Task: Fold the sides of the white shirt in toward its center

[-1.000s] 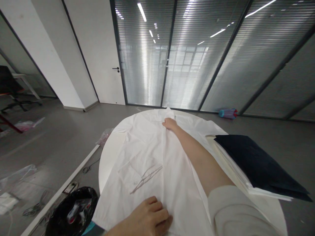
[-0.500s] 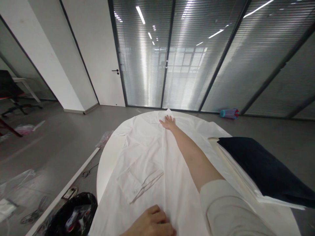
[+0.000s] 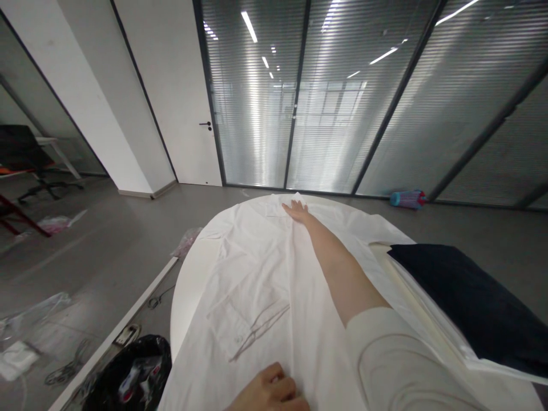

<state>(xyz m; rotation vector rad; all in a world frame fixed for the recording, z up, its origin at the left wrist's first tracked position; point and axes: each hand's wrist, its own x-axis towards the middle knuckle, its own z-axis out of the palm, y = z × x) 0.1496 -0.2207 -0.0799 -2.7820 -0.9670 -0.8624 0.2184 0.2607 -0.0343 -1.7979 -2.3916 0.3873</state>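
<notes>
A white shirt (image 3: 252, 268) is spread over a round white table (image 3: 188, 285), its collar end toward the far edge. A cuff with a button lies folded across its front. My right hand (image 3: 296, 211) reaches out to the collar area and rests flat on the cloth, fingers spread. Close to me, at the bottom of the view, my left hand (image 3: 274, 393) has its fingers curled against the shirt's lower front, beside the long front strip. The view's lower edge cuts off part of that hand.
Folded dark and white clothes (image 3: 471, 302) are stacked on the table's right side. A black-lined trash bin (image 3: 132, 377) stands on the floor at lower left, near cables and a floor strip (image 3: 115, 331). A blue-and-pink cylindrical item (image 3: 406, 199) lies by the glass wall.
The view has shifted slightly, so everything appears a little further right and lower. Both hands keep their places on the shirt.
</notes>
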